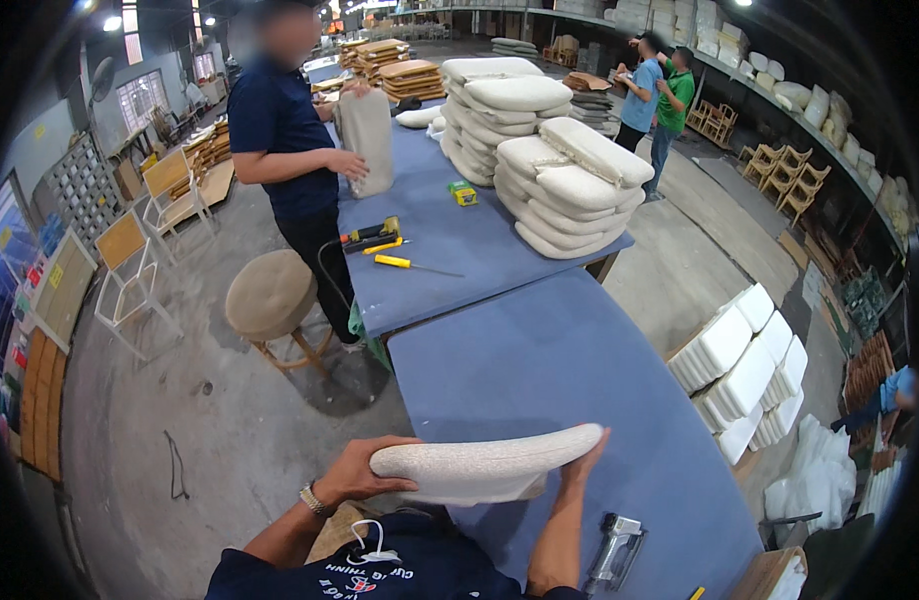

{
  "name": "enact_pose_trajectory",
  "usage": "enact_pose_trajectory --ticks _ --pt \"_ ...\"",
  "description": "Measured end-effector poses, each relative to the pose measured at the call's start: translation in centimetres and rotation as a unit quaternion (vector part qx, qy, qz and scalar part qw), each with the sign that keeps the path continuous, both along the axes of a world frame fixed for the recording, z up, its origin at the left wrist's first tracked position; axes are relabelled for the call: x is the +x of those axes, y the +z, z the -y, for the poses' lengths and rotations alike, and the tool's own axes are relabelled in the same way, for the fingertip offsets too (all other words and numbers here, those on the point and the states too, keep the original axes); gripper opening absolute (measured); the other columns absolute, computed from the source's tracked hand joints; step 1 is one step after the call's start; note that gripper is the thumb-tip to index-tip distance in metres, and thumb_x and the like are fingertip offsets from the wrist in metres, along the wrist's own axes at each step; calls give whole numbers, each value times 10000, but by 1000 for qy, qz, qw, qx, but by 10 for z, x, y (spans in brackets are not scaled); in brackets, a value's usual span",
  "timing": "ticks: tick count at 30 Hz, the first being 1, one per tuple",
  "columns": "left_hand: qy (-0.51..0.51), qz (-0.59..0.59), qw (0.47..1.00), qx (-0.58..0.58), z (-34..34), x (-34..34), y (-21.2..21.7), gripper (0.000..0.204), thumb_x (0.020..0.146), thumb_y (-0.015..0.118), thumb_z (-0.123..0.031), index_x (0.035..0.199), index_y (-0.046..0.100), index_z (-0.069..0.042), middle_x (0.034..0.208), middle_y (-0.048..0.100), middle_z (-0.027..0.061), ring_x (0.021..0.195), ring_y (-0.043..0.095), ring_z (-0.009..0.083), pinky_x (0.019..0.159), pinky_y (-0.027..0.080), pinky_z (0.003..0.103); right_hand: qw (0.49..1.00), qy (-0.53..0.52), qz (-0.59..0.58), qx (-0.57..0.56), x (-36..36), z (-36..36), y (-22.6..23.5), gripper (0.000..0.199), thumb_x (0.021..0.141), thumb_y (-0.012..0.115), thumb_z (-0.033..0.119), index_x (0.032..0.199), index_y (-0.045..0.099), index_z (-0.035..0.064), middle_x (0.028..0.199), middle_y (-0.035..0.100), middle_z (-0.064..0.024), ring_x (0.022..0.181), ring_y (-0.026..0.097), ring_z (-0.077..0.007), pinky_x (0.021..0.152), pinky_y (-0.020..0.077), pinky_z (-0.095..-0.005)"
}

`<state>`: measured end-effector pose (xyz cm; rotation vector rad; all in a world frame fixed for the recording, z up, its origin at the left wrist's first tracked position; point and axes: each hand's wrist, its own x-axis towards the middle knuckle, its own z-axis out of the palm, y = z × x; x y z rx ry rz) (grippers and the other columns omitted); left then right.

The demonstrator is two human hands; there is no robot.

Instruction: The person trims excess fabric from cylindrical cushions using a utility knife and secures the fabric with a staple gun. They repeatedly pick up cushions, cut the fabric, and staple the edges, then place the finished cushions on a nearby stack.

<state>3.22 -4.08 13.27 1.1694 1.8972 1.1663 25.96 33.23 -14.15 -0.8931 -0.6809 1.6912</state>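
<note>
A cream fabric-covered seat cushion [485,457] is held up on edge over the near part of the blue table, its long curved side facing up. My left hand [368,468] grips its left end, with the thumb underneath and the fingers along the end. At the other end my right hand [584,458] is closed round the tip. To the right of my right forearm lies a silver staple gun [616,548] on the tabletop. The cushion hides most of its own far face.
Across the blue table [540,350], a co-worker [280,130] holds another cushion [366,145] upright. Stacked cushions [570,190] stand on the far table near a power tool [372,234] and a yellow screwdriver [394,261]. A round stool [272,295] is at left; white panels [725,350] are piled at right.
</note>
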Motion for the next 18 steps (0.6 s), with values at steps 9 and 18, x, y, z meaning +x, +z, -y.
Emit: enact_pose_trajectory --ticks 9,18 --pt "-146 -207 963 -97 -58 4 -103 680 886 733 -455 1451 539 -131 1327 656 162 1129 678 342 933 547 460 893 -51 372 247 50 -15 134 412 1073 448 336 1099 689 3 1125 669 -139 1094 610 -276 991 462 -396" --pt "-253 -332 891 -179 -161 81 -75 818 923 642 -553 1529 375 -72 1248 649 245 1014 695 412 809 580 508 887 -113 365 258 56 -18 81 402 1079 415 247 1170 721 3 1320 637 -136 1301 527 -276 1137 357 -396"
